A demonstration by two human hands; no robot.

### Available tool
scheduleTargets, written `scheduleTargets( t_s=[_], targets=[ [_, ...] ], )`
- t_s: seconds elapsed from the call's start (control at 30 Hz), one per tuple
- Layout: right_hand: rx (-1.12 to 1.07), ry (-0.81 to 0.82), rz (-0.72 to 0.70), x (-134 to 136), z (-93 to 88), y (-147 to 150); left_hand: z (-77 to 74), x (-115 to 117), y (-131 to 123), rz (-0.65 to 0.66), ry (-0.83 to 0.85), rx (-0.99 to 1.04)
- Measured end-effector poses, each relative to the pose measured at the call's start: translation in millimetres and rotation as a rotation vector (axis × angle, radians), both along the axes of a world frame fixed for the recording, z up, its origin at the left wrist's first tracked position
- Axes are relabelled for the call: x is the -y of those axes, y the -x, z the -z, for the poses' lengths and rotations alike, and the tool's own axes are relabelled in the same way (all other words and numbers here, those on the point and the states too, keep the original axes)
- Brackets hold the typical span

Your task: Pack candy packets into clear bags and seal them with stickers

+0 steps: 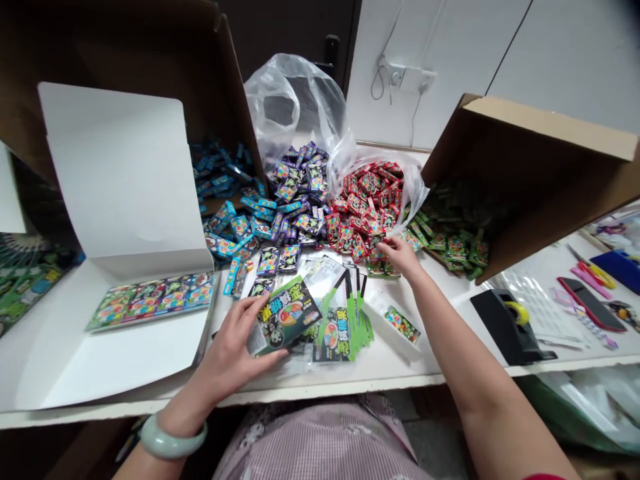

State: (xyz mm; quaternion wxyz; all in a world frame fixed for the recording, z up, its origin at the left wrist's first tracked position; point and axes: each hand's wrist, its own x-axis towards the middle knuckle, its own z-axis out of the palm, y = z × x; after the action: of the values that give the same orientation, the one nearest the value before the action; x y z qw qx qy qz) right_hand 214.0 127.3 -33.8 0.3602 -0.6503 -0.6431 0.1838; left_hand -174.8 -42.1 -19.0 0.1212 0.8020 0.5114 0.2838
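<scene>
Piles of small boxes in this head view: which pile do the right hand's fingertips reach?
The red pile, whose lower edge meets the right hand's fingertips; the purple and blue piles lie farther left, the green one just right.

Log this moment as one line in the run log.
left hand: holding green printed card | right hand: at red boxes | nearby: purple boxes, tape dispenser

From here I see the left hand [233, 347] gripping a green printed card packet [287, 319] on the white table [420, 333], a pale jade bangle [173, 437] on that wrist. The right hand [400, 257], fingers spread, touches the edge of the heaped red packets [363, 213], beside purple packets [300, 193] and blue packets [220, 227].
</scene>
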Motion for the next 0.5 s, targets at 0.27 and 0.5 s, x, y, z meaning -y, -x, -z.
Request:
scheduleTargets(
  t_s=[0.27,0.5],
  targets=[
    [0.058,-0.178,-0.395,42.4,4.1,38.6,-0.4,1.8,-1.1,-0.023,-0.009,-0.001],
    [0.198,-0.151,-0.64,73.6,6.2,47.7,-4.2,3.9,7.8,-0.037,-0.013,0.0]
  ],
)
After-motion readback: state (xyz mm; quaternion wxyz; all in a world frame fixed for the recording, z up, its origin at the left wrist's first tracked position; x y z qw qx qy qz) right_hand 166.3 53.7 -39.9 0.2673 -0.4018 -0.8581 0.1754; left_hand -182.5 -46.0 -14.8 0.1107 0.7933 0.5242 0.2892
